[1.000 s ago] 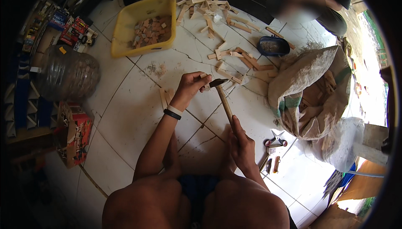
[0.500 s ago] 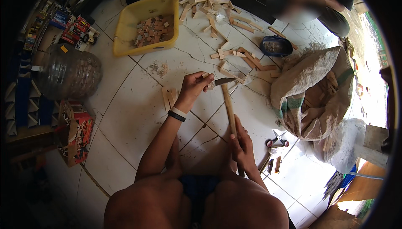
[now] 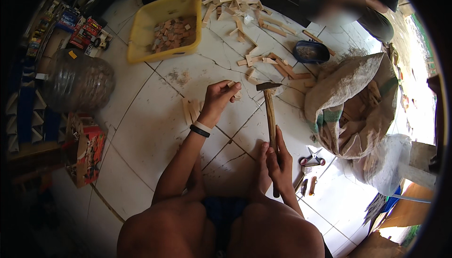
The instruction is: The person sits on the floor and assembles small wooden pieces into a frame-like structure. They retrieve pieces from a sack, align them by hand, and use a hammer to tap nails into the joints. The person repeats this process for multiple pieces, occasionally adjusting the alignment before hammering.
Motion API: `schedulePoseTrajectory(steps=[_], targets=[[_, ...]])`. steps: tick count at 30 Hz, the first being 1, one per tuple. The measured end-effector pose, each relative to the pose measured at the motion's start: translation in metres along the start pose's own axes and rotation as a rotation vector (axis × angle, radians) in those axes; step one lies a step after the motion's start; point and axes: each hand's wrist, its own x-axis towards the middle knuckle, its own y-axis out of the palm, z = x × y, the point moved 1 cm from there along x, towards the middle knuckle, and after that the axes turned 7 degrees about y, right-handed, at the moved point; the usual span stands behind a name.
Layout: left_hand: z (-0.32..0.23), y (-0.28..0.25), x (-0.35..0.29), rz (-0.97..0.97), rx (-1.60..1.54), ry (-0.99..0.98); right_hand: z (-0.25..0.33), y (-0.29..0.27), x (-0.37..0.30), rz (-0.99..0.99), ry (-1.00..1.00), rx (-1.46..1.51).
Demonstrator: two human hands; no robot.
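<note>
My left hand (image 3: 220,98) is closed around a small piece of pale wood (image 3: 237,93), mostly covered by the fingers. My right hand (image 3: 281,163) grips a hammer (image 3: 271,116) by its wooden handle, the metal head held up to the right of my left hand and apart from the wood. Just left of my left wrist, a few pale wood strips (image 3: 189,110) lie on the tiled floor.
A yellow tub (image 3: 136,46) with small wood pieces stands ahead. Wood frames (image 3: 278,65) are strewn ahead right, near a small blue container (image 3: 311,52). A woven sack (image 3: 325,102) and scissors (image 3: 312,158) lie right; a clear plastic jar (image 3: 77,79) left. Another person sits far right.
The hammer has moved away to the right from my left hand, and its head has turned. My left hand has stayed nearly still, still closed on the wood piece.
</note>
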Motion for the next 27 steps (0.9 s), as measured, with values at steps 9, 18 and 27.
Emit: schedulePoseTrajectory(steps=[9,18,27], targets=[[-0.004,0.005,0.0,-0.042,0.018,0.004,-0.002,0.018,-0.003,-0.157,-0.306,-0.473],[-0.004,0.004,0.001,-0.04,-0.002,-0.009,0.008,0.012,-0.003,-0.277,-0.403,-0.504],[-0.003,0.002,0.002,-0.043,-0.003,-0.016,0.003,0.013,-0.003,-0.382,-0.604,-0.346]])
